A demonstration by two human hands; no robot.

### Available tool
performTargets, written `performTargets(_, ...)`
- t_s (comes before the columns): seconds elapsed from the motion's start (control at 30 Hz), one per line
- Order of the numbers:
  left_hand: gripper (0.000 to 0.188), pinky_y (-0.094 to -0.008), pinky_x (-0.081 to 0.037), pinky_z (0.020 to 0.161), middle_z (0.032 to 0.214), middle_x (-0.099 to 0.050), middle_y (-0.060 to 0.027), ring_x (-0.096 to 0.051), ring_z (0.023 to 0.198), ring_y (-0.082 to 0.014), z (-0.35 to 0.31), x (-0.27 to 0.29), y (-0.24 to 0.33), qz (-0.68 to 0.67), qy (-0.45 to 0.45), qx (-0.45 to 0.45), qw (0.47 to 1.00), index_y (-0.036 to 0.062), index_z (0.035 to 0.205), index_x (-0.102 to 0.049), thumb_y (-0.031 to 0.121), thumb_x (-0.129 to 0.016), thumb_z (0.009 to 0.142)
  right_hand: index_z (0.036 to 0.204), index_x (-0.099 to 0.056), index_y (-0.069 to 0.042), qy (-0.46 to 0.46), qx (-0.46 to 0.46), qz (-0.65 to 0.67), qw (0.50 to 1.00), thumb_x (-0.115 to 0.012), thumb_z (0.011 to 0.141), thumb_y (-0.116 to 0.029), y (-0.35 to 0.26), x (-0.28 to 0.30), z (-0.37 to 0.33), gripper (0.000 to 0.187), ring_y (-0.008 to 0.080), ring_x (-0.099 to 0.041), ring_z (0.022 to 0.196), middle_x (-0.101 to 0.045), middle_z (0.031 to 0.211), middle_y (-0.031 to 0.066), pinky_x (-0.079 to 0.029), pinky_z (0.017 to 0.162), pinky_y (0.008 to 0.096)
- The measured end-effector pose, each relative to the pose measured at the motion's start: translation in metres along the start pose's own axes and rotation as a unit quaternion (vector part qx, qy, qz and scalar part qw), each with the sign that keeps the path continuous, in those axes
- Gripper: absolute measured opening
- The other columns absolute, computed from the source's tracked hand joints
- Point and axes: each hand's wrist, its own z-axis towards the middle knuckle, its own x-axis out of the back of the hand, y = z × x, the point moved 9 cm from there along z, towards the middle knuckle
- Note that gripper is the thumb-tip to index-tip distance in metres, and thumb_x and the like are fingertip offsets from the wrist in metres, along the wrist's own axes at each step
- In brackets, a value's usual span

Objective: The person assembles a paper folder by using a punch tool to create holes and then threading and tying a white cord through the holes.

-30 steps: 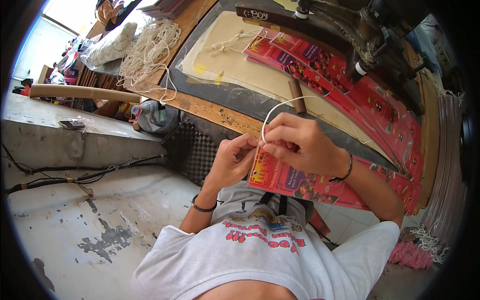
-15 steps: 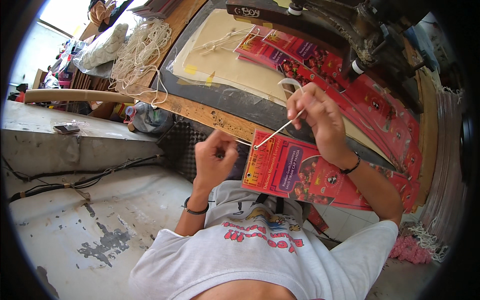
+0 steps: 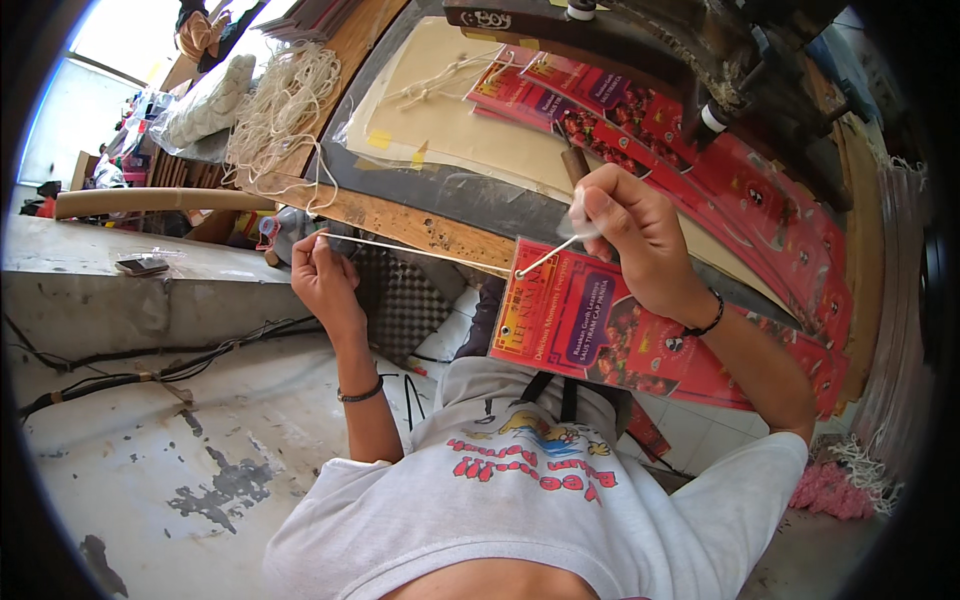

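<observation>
A long red printed card (image 3: 640,340) in a clear sleeve lies slanting over the table's near edge, above my lap. White string (image 3: 400,247) passes through a hole near the card's left end. My left hand (image 3: 328,280), left of the card, pinches one end of the string and holds it taut. Over the card's upper edge, my right hand (image 3: 640,230) is closed on the other part of the string, whose end is blurred by motion. Behind the right fingers a short brown wooden stick (image 3: 575,165) shows; I cannot tell whether the hand touches it.
More red cards (image 3: 740,200) lie overlapped on the table beneath a dark metal machine (image 3: 740,60). A heap of loose white string (image 3: 285,105) sits at the far left, near a bagged white bundle (image 3: 215,100). A cardboard tube (image 3: 165,200) and clear plastic bottle (image 3: 290,232) are left.
My left hand has moved out to the left, drawing a longer stretch of string from the card's hole. My right hand has lowered slightly, still on the string.
</observation>
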Motion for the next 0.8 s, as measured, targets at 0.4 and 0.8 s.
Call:
performTargets(0.4, 0.016, -0.0209, -0.039, 0.057, 0.073, -0.054, 0.0016, -0.048, 0.063, -0.0048, -0.041, -0.031, -0.024, -0.010, -0.309, 0.094, 0.946, 0.0020, 0.099, -0.062, 0.016, -0.055, 0.101, 0.097, -0.076, -0.010, -0.106, 0.150, -0.325, 0.928, -0.075, 0.087, -0.017, -0.017, -0.031, -0.006, 0.013, 0.0167, -0.051, 0.063, -0.053, 0.067, 0.0044, -0.043, 0.058, 0.0314)
performTargets(0.8, 0.023, -0.0292, -0.048, 0.064, 0.082, -0.064, -0.0077, -0.061, 0.074, -0.0183, -0.115, -0.115, 0.079, 0.126, -0.448, -0.241, 0.852, 0.0022, 0.102, -0.072, 0.007, -0.078, 0.081, 0.096, -0.076, -0.017, -0.146, 0.206, -0.386, 0.887, -0.077, 0.083, -0.022, -0.016, -0.044, -0.015, 0.014, 0.0203, -0.055, 0.071, -0.060, 0.074, -0.0005, -0.050, 0.064, 0.0341)
